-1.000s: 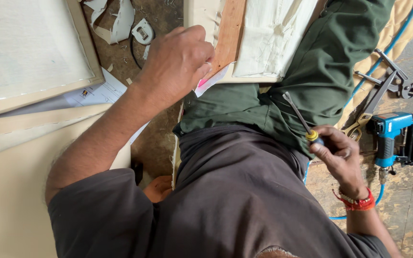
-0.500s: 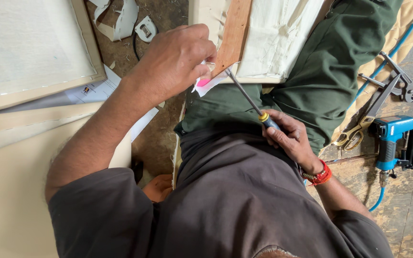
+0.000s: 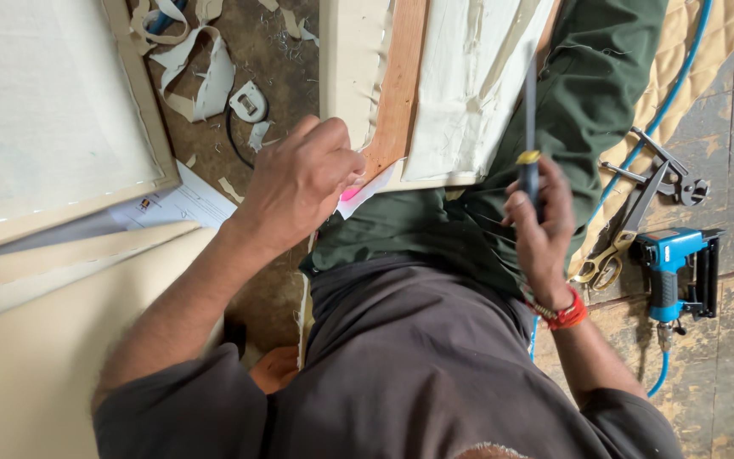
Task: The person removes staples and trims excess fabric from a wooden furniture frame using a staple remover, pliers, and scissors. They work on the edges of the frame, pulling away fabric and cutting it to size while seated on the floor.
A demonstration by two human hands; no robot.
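the left hand (image 3: 303, 183) pinches a small pink tag (image 3: 352, 192) at the corner of the cream fabric-covered wooden frame (image 3: 401, 93) lying on the lap. the right hand (image 3: 541, 225) has its grip closed around a dark-handled screwdriver (image 3: 529, 140), shaft pointing up over the frame. likely prying at the corner; next calls for setting the tip under the tag.

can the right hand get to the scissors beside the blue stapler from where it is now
Probably yes, but not freely. The right hand is closed around a screwdriver, so it would have to put that down first. The scissors lie uncovered on the floor just to its right, with nothing between them.
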